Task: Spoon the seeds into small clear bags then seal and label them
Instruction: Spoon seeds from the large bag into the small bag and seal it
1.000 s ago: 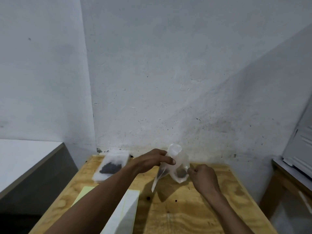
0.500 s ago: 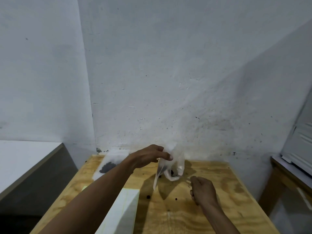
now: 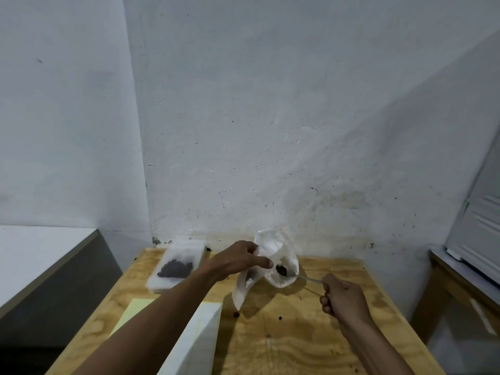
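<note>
My left hand (image 3: 238, 259) pinches the rim of a small clear bag (image 3: 273, 255) and holds it up above the wooden table (image 3: 311, 334), its mouth towards the right. A little dark seed shows in the bag's lower corner. My right hand (image 3: 342, 300) grips the handle of a thin spoon (image 3: 305, 278). The spoon's bowl carries dark seeds (image 3: 281, 269) and sits at the bag's mouth. A pile of dark seeds (image 3: 175, 269) lies on a white tray (image 3: 177, 262) at the back left of the table.
A yellow sheet (image 3: 135, 312) and a white pad (image 3: 194, 342) lie on the table's front left. A few loose seeds (image 3: 236, 314) dot the wood. The wall stands right behind the table. A grey-edged counter (image 3: 40, 255) is at the left, another table (image 3: 460, 282) at the right.
My right hand dropped away from the bag, then came back up gripping the spoon. The spoon's bowl with seeds now sits at the bag's mouth. My left hand kept holding the bag.
</note>
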Tool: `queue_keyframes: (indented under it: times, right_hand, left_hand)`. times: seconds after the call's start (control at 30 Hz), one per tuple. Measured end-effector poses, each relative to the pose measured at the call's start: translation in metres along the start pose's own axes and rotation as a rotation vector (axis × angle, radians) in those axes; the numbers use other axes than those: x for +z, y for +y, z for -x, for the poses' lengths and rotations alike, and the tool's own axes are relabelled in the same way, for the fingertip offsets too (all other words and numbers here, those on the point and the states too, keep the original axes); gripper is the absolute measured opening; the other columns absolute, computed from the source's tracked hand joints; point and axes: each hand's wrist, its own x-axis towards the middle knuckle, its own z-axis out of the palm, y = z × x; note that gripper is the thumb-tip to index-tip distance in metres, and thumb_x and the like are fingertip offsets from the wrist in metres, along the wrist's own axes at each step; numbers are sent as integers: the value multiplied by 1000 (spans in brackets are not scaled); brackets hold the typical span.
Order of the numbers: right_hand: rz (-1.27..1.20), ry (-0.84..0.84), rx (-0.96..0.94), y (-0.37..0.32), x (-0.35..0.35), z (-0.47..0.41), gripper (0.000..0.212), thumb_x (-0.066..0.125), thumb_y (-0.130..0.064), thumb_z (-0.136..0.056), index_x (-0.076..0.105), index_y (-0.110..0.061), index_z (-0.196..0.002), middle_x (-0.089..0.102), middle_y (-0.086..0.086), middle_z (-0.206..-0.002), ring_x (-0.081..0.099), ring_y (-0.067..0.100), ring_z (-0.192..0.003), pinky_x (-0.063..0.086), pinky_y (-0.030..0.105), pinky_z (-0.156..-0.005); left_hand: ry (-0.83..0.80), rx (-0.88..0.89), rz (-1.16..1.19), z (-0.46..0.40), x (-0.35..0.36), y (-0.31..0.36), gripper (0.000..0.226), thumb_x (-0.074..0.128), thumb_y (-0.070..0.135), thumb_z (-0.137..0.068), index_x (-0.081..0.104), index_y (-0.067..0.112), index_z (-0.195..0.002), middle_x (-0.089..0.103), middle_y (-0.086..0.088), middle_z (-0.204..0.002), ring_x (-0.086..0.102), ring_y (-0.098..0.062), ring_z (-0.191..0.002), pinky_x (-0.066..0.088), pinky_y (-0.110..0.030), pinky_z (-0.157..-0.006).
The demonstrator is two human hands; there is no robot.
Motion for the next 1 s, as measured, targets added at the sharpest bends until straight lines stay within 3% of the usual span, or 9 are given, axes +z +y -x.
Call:
queue_keyframes:
  times: [0.1, 0.2, 0.33, 0.47, 0.57, 0.77, 0.87, 0.93, 1.0]
  right_hand:
    - [-5, -5, 0, -1, -1, 3, 38, 54, -12, -98, 45, -6, -62, 41, 7, -51, 40, 20, -46, 35, 28, -46]
    - [-24, -9, -18, -3, -7, 4, 38, 56, -11, -97, 44, -7, -62, 38, 3, -49, 41, 20, -47, 35, 30, -47]
    - [-17, 24, -57, -7, -21, -1, 37, 56, -9, -96, 45, -7, -61, 39, 4, -49, 44, 21, -47, 36, 28, -45]
    - [28, 47, -150, -27, -34, -2, 35, 55, -13, -98, 47, -8, -64, 46, 12, -56, 45, 18, -45, 37, 24, -43]
    - [73, 42, -225, -45, -36, -4, 32, 55, -17, -97, 50, -8, -67, 49, 14, -60, 44, 15, -43, 34, 15, -37]
    - [399, -46, -487, -61, -19, -8, 42, 60, -20, -93, 52, -5, -55, 56, 10, -46, 49, 13, -39, 39, 25, -43]
    - [542, 89, -683, -70, -18, -10, 41, 62, -20, -93, 55, 2, -59, 59, 18, -53, 51, 19, -44, 45, 37, -51]
    - [536, 206, -747, -71, -20, -13, 43, 61, -17, -92, 48, 3, -56, 54, 23, -54, 42, 22, -44, 37, 37, -49]
    - [531, 265, -754, -69, -19, -13, 47, 62, -14, -91, 39, -6, -51, 45, 25, -51, 33, 18, -46, 27, 35, -49]
  left_hand:
    - [69, -21, -10, -5, 9, 0, 43, 84, 41, -73, 70, 20, -108, 73, 1, -105, 69, -19, -98, 57, -38, -93]
    - [114, -33, 1, -10, 9, -2, 30, 84, 38, -74, 71, 21, -95, 74, -7, -106, 70, -26, -101, 55, -43, -93]
    - [68, -36, -7, -11, 2, -5, 48, 84, 41, -71, 73, 14, -109, 73, -9, -111, 69, -27, -103, 53, -46, -98]
    - [-14, -27, 2, -7, -2, -5, 50, 83, 31, -77, 66, 17, -122, 70, -1, -114, 67, -20, -104, 55, -34, -92]
    - [-26, -27, -34, -6, -2, -8, 62, 85, 33, -74, 60, 21, -128, 66, 2, -117, 64, -19, -107, 54, -37, -97]
    - [-73, -18, -72, -10, 6, -5, 81, 87, 46, -62, 56, 26, -134, 65, 5, -124, 62, -18, -112, 53, -43, -102]
    - [-90, 23, 4, -6, 5, -3, 60, 80, 39, -75, 61, 20, -128, 68, 0, -122, 64, -22, -111, 53, -40, -103]
    - [-93, 35, 133, -3, 1, -4, 42, 73, 29, -84, 67, 13, -121, 71, -7, -119, 66, -28, -111, 53, -38, -100]
    - [-99, 25, 260, -3, 0, -7, 48, 72, 30, -82, 67, 4, -122, 71, -14, -122, 65, -34, -115, 49, -45, -105]
